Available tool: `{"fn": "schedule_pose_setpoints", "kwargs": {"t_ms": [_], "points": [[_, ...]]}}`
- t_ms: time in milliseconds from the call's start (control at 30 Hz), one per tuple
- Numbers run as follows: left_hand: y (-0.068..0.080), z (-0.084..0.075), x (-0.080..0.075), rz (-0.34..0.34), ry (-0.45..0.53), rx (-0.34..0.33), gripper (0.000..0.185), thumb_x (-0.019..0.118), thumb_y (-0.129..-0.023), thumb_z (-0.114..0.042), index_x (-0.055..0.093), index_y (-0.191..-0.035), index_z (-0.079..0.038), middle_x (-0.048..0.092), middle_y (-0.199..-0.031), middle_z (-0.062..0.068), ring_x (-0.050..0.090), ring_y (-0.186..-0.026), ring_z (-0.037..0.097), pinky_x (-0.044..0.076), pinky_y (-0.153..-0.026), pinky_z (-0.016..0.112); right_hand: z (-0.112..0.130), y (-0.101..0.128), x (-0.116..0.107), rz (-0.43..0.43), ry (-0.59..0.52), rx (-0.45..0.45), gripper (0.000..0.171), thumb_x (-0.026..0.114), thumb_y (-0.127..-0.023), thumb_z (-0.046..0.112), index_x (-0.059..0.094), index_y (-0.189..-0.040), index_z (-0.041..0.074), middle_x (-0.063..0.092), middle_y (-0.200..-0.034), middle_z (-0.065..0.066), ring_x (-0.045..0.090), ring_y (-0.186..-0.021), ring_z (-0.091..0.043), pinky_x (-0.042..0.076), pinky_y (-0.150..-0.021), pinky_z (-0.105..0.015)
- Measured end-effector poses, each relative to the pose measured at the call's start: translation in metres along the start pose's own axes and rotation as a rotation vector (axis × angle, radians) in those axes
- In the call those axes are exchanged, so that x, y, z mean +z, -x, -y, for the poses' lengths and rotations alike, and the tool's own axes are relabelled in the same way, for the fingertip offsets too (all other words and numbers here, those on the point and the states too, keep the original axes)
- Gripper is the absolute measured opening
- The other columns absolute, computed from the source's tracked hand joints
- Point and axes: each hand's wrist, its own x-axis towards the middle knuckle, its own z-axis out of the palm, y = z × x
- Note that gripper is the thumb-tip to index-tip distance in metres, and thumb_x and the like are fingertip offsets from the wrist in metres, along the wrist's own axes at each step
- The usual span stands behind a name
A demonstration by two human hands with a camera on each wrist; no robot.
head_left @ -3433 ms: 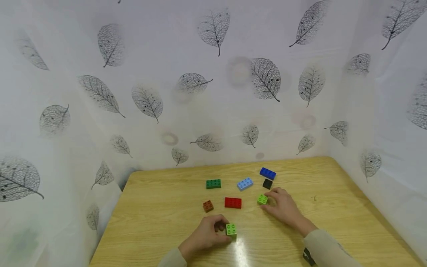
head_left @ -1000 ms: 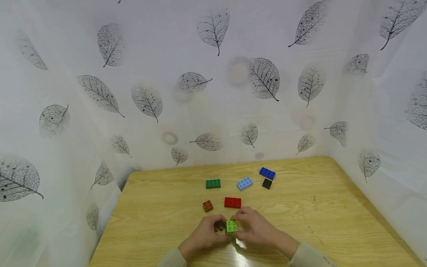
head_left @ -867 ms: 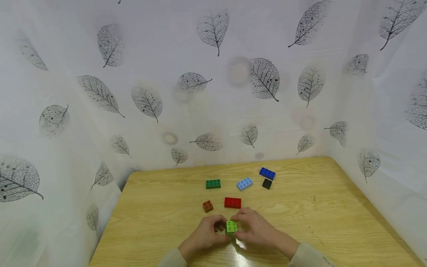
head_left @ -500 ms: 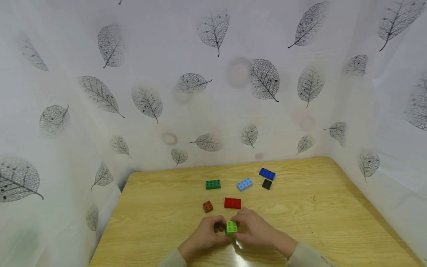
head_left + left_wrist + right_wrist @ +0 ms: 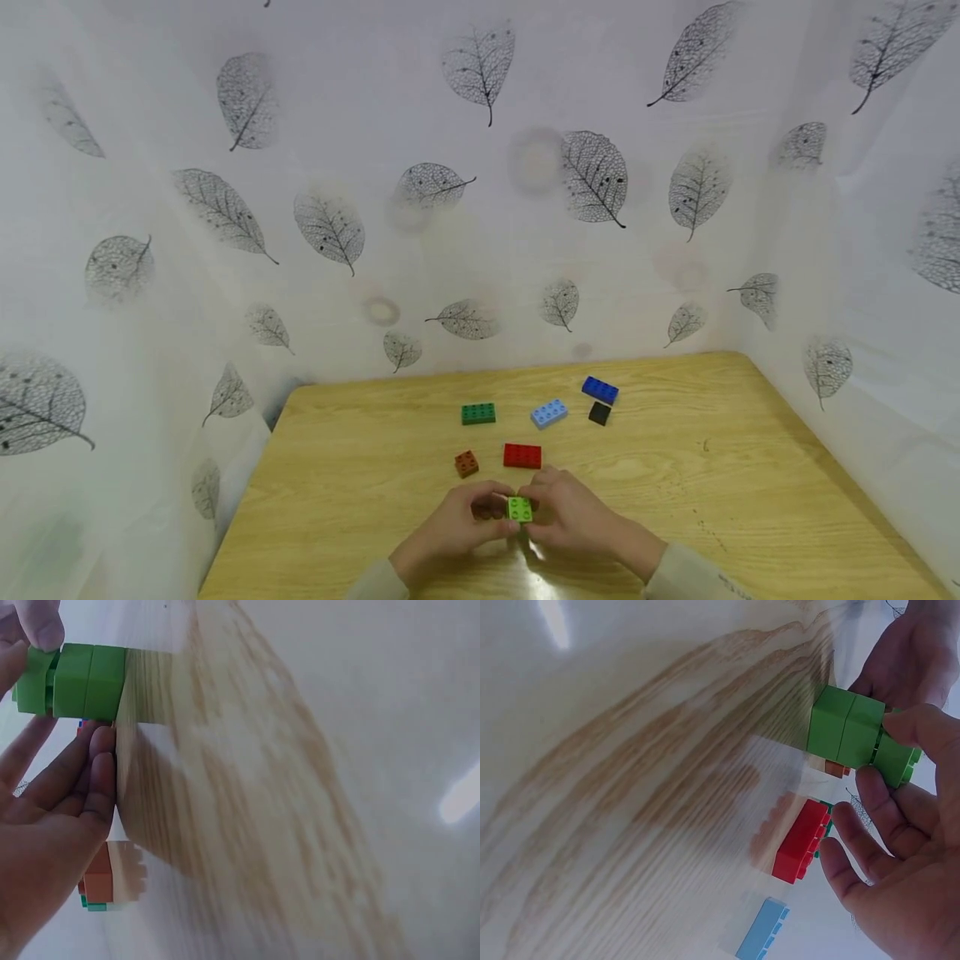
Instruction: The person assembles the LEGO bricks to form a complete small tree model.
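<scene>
A stack of lime-green toy building bricks (image 5: 520,510) stands on the table in front of me. The left wrist view shows its two lower bricks (image 5: 88,680) flush together, with a narrow, uneven gap under the top brick (image 5: 33,682). My right hand (image 5: 573,512) pinches the top brick between thumb and index finger, its other fingers (image 5: 855,847) spread loosely. From the left, my left hand (image 5: 457,521) pinches the stack with thumb and index finger near the top brick. Its remaining fingers (image 5: 97,776) curl low beside the base.
Beyond the hands lie a red brick (image 5: 522,456), a brown brick (image 5: 467,463), a green brick (image 5: 478,413), a light blue brick (image 5: 549,413), a dark blue brick (image 5: 600,390) and a black brick (image 5: 599,413). A leaf-patterned curtain (image 5: 465,250) hangs behind the wooden table (image 5: 337,467).
My right hand has carried a green brick leftward onto the green stack beside my left hand. Over the last half second my left thumb has shifted up toward the top brick.
</scene>
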Motion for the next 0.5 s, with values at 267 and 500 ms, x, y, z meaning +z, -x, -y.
{"fn": "schedule_pose_setpoints", "kwargs": {"t_ms": [267, 500], "points": [[0.0003, -0.005, 0.0018, -0.017, 0.047, 0.005, 0.022, 0.075, -0.1, -0.025, 0.067, -0.119, -0.018, 0.077, -0.121, 0.009, 0.074, -0.109, 0.014, 0.057, -0.09, 0.023, -0.0016, -0.0003, 0.0012, 0.005, -0.041, 0.031, 0.023, 0.081, -0.092, 0.027, 0.076, -0.113, 0.02, 0.065, -0.094, 0.018, 0.055, -0.093, -0.003, 0.048, -0.083, -0.025], [-0.0004, -0.0059, -0.0015, 0.012, 0.06, 0.01, 0.018, 0.073, -0.101, -0.023, 0.068, -0.116, -0.015, 0.075, -0.12, 0.006, 0.073, -0.11, 0.013, 0.056, -0.095, 0.025, -0.0039, 0.0, 0.0029, 0.018, -0.074, 0.068, 0.026, 0.081, -0.092, 0.026, 0.075, -0.116, 0.019, 0.064, -0.098, 0.017, 0.055, -0.095, -0.002, 0.05, -0.085, -0.025]]}}
